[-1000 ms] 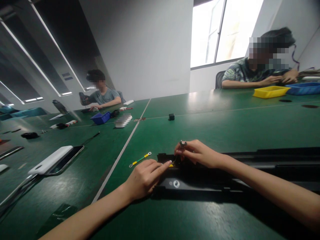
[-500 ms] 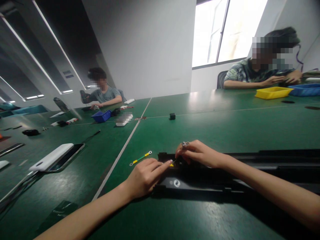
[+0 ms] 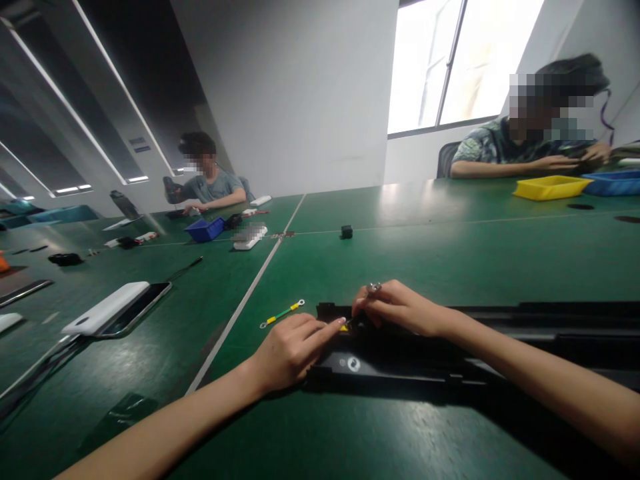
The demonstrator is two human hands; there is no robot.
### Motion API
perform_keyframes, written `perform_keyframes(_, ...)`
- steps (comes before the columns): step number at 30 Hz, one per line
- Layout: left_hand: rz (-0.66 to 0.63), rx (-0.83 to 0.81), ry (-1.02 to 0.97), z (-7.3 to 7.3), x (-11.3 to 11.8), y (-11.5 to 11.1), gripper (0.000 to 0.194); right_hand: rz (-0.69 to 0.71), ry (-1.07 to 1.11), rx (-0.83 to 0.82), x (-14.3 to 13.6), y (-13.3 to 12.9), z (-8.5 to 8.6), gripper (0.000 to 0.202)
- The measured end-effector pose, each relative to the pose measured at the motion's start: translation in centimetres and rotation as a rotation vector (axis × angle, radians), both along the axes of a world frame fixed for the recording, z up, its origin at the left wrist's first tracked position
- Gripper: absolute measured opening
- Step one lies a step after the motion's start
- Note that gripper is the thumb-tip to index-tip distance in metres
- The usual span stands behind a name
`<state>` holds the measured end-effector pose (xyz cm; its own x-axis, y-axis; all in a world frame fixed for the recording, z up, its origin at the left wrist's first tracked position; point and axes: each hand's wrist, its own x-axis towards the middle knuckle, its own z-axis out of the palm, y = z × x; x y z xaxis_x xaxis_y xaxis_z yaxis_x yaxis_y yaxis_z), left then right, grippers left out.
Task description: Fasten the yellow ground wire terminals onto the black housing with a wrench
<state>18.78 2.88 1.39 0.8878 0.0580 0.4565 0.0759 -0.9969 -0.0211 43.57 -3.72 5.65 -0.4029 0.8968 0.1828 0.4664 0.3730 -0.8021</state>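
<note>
A long black metal channel (image 3: 420,370) lies across the table in front of me. At its left end, the index finger of my left hand (image 3: 290,350) stretches in and presses on a small yellow piece (image 3: 344,328), like the sleeve of a wire terminal. The other left fingers curl at the channel's end; my thumb is hidden. My right hand (image 3: 400,308), with a ring on one finger, is closed in a pinch inside the channel, just right of the left fingertip. What it pinches is too small and dark to tell. A green wire with yellow-sleeved ring terminals (image 3: 283,313) lies beyond my left hand.
A white power bank (image 3: 107,308) and a phone (image 3: 137,310) with cables lie to the left. A small black cube (image 3: 347,232) stands farther back. Two people sit across the table, near a blue bin (image 3: 205,229) and a yellow bin (image 3: 550,188).
The view has shifted very slightly. Both hands keep their places at the channel's left end, with hardly any movement of the fingers.
</note>
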Motion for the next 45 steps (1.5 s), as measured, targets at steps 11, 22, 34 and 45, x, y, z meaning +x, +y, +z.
perform_keyframes(11, -0.006, -0.012, -0.002, -0.03, -0.07, 0.03, 0.044, -0.003, -0.072, 0.043, -0.12, 0.05, -0.08, 0.040)
perform_keyframes(22, -0.016, -0.030, -0.004, 0.10, 0.01, -0.01, 0.043, 0.006, -0.135, 0.104, -0.16, -0.11, -0.07, 0.042)
perform_keyframes(34, -0.007, -0.032, 0.002, 0.15, -0.02, -0.03, 0.042, -0.004, -0.075, 0.049, -0.27, -0.15, 0.07, 0.038)
perform_keyframes(45, 0.000, -0.034, 0.020, 0.03, -0.06, -0.04, 0.043, -0.013, -0.055, 0.034, -0.28, -0.04, -0.14, 0.040)
